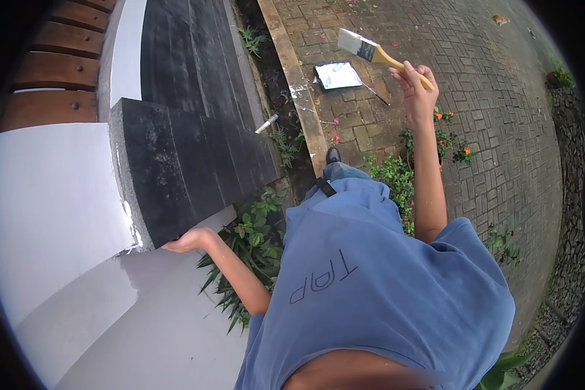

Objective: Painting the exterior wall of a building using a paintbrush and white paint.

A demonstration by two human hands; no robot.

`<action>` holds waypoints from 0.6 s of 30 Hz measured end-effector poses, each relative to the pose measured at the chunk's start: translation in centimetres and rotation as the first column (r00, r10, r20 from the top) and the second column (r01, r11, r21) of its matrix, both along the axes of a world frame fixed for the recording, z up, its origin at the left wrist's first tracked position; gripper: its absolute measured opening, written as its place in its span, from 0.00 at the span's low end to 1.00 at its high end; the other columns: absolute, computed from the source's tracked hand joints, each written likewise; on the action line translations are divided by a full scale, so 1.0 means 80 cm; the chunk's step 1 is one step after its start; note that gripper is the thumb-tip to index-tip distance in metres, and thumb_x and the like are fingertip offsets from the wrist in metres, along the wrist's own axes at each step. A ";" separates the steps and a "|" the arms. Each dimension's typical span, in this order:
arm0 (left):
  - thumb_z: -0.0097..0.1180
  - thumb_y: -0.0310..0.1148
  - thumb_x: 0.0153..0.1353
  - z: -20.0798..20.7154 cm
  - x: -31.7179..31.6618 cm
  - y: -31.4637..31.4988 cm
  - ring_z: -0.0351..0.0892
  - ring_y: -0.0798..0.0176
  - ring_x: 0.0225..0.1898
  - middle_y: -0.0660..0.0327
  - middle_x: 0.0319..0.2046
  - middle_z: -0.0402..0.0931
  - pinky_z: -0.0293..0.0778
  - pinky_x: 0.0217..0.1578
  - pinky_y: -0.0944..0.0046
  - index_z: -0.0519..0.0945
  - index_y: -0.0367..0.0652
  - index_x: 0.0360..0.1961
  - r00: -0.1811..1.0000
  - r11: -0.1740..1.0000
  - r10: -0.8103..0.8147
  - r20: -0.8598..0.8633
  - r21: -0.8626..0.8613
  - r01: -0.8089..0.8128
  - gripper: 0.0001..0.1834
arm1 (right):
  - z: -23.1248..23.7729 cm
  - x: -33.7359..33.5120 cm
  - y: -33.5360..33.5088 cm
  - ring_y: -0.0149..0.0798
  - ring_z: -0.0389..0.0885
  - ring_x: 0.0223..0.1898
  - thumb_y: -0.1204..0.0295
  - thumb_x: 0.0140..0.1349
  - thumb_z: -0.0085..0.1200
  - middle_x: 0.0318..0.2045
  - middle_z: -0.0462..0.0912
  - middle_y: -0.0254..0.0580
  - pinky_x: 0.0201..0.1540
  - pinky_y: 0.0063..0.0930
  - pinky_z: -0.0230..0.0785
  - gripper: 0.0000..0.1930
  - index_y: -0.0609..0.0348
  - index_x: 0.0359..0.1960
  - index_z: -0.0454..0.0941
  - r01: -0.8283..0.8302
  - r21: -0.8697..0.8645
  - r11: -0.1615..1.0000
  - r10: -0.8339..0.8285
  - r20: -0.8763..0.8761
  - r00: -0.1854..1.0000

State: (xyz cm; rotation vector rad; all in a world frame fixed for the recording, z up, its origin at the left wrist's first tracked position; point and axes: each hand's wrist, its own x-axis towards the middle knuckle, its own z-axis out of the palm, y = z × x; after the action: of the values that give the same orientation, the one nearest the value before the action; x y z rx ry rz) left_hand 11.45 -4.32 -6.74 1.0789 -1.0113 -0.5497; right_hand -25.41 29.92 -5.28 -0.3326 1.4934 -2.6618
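My right hand (pixel 420 94) is raised over the paving, fingers closed round the handle of a flat paintbrush (pixel 365 49). The brush has a yellow wooden handle, a dark printed band and pale bristles that point up to the left. At the left, my left hand (pixel 190 241) lies against the lower corner of a black tiled wall (pixel 175 166), its fingers stretched out and partly hidden by the edge. White paint marks the rough grey edge beside the white wall (pixel 52 195). On the paving sits a black tray (pixel 338 76) with white paint in it.
A thin dark handle (pixel 377 95) sticks out from the tray. A small white stick-like thing (pixel 266 123) lies by the black tiles. Green plants (pixel 257 218) grow under the wall, and a flowering shrub (pixel 396 179) stands by my right side. An orange animal (pixel 500 20) is far off.
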 end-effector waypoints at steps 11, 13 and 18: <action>0.36 0.44 0.61 -0.019 0.002 -0.024 0.70 0.63 0.40 0.54 0.44 0.72 0.68 0.45 0.63 0.74 0.29 0.43 0.887 0.928 0.350 -0.301 -0.014 -0.372 0.26 | -0.227 -0.016 0.077 0.38 0.81 0.38 0.74 0.60 0.53 0.36 0.79 0.49 0.43 0.21 0.78 0.09 0.68 0.38 0.74 0.600 -0.243 0.762 -0.211 0.783 0.585; 0.37 0.44 0.61 -0.028 0.019 -0.039 0.70 0.63 0.40 0.54 0.43 0.72 0.68 0.44 0.63 0.74 0.30 0.43 0.892 0.922 0.376 -0.251 0.009 -0.386 0.25 | -0.233 -0.029 0.050 0.38 0.81 0.36 0.74 0.59 0.54 0.34 0.80 0.48 0.42 0.22 0.78 0.08 0.67 0.36 0.75 0.637 -0.217 0.740 -0.147 0.871 0.468; 0.37 0.44 0.61 -0.025 0.019 -0.028 0.69 0.63 0.37 0.56 0.40 0.71 0.67 0.42 0.63 0.72 0.31 0.40 0.877 0.881 0.473 -0.084 0.063 -0.469 0.23 | -0.254 -0.075 -0.012 0.34 0.79 0.36 0.73 0.59 0.55 0.34 0.78 0.42 0.40 0.20 0.77 0.09 0.62 0.39 0.75 0.502 -0.249 0.828 0.061 0.931 0.361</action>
State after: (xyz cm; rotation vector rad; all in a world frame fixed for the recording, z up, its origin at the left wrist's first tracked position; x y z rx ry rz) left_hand 12.97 -6.56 -8.74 1.2718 -0.6181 -0.2199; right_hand -31.44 28.93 -25.61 1.2935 0.4433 -2.5030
